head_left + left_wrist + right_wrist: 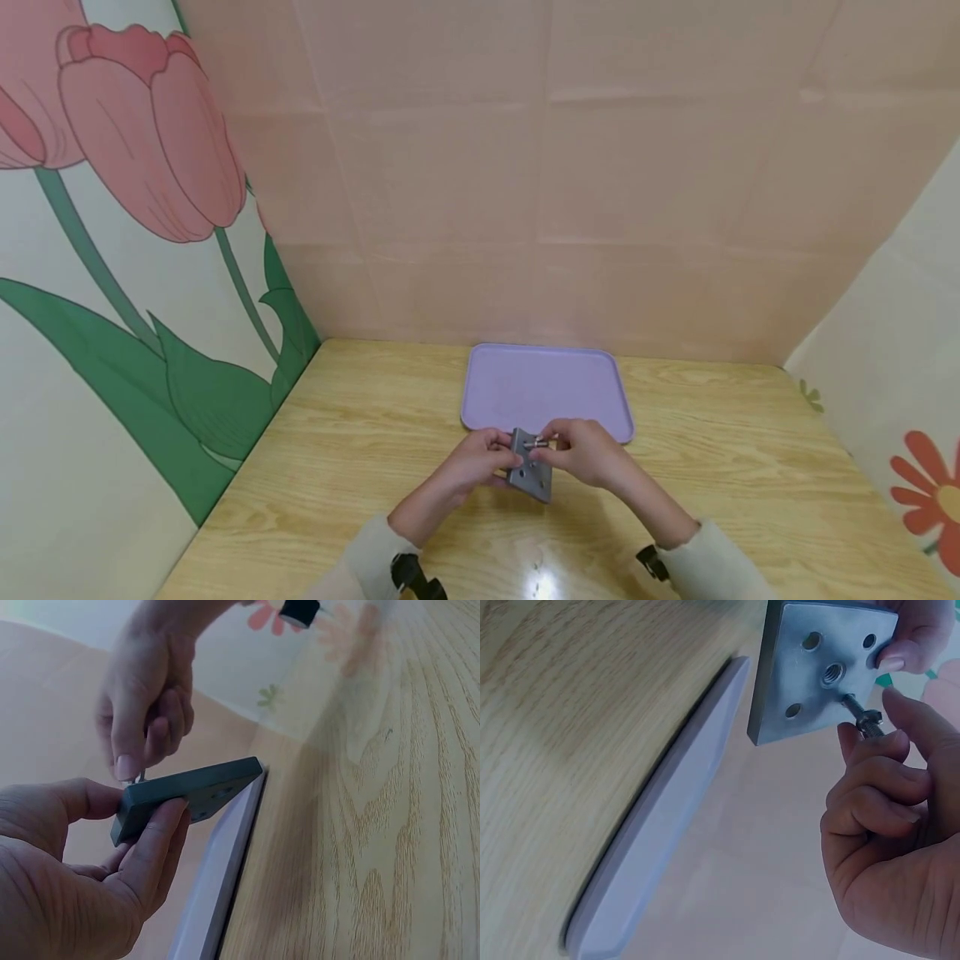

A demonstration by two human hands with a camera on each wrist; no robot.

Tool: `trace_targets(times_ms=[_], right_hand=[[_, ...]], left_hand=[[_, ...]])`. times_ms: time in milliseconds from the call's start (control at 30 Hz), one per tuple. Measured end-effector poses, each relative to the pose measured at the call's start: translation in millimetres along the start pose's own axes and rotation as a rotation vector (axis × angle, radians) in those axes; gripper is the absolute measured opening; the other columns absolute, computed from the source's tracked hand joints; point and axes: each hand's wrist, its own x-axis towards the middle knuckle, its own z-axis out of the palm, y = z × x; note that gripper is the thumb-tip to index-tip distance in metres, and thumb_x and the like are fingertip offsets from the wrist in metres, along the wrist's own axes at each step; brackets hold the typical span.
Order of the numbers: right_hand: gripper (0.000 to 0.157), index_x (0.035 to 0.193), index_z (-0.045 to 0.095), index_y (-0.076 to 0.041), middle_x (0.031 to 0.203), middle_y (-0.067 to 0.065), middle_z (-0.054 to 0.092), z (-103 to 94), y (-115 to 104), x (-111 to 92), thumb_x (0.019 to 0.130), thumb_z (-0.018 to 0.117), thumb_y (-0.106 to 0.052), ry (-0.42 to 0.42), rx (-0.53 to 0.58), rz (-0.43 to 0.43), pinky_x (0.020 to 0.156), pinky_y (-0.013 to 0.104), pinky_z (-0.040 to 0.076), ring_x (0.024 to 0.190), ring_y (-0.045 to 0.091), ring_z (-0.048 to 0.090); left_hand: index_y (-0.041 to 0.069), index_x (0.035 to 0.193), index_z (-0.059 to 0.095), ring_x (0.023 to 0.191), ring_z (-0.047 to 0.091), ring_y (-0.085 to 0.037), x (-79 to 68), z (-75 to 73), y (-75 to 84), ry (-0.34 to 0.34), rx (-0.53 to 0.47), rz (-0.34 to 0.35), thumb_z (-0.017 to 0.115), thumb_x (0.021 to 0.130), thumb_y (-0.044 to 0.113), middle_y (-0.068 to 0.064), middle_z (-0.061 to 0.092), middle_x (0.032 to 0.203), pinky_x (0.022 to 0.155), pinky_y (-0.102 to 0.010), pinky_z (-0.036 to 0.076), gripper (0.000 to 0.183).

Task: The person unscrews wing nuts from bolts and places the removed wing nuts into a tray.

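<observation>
My left hand (478, 458) grips one side of a grey metal plate (531, 482), thumb on one face and fingers behind it. The plate is tilted above the table. In the right wrist view it has several small round holes and a larger threaded hole (832, 673) in the middle. My right hand (591, 454) pinches a slim metal bolt (868, 720) between thumb and index finger. The bolt's tip is right at a hole near one corner of the plate, and a wider collar shows along its shaft. In the left wrist view, the plate (187, 784) mostly hides the bolt.
A shallow purple tray (547, 387) lies on the wood-grain table (375, 417) just beyond my hands. A beige sheet (562, 167) covers the wall behind the table. Flower-printed panels stand at left and right. Black straps (415, 575) circle both sleeves.
</observation>
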Motion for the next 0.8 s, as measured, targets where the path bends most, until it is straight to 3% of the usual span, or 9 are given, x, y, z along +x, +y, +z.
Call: trace_targets(times_ms=[333,533,633,800], right_hand=[[0.018,0.1,0.072,-0.013,0.059,-0.01,0.05,0.6,-7.7,-2.2,0.088,0.078,-0.025,0.053,-0.035,0.0,0.047,0.022,0.034,0.05,0.005,0.042],[0.017,0.099,0.072,-0.013,0.059,-0.01,0.051,0.6,-8.2,-1.8,0.093,0.073,-0.029,0.065,-0.031,-0.006,0.047,0.022,0.035,0.05,0.005,0.043],[0.026,0.097,0.074,-0.013,0.061,-0.008,0.053,0.8,-6.1,-0.1,0.099,0.064,-0.037,0.081,-0.011,0.043,0.05,0.025,0.038,0.053,0.008,0.045],[0.055,0.082,0.069,-0.009,0.059,-0.001,0.055,2.4,-0.3,2.2,0.103,0.047,-0.055,0.026,0.088,0.233,0.053,0.03,0.037,0.054,0.014,0.044]], left_hand=[[-0.007,0.111,0.061,0.089,0.069,-0.02,-3.1,0.3,1.2,-0.021,0.0,0.004,0.066,0.089,0.004,-0.011,0.072,0.101,0.072,-0.036,0.061,0.026],[-0.007,0.111,0.061,0.089,0.069,-0.021,-2.5,-0.5,0.3,-0.016,-0.005,0.005,0.066,0.089,0.005,-0.011,0.072,0.101,0.072,-0.036,0.061,0.025],[-0.007,0.112,0.061,0.09,0.069,-0.021,-2.4,0.0,0.1,-0.012,-0.01,0.01,0.067,0.089,0.005,-0.012,0.072,0.101,0.072,-0.037,0.061,0.026],[-0.006,0.112,0.061,0.089,0.069,-0.022,-3.2,1.5,0.7,-0.009,-0.008,0.016,0.067,0.089,0.005,-0.012,0.072,0.102,0.072,-0.038,0.062,0.026]])
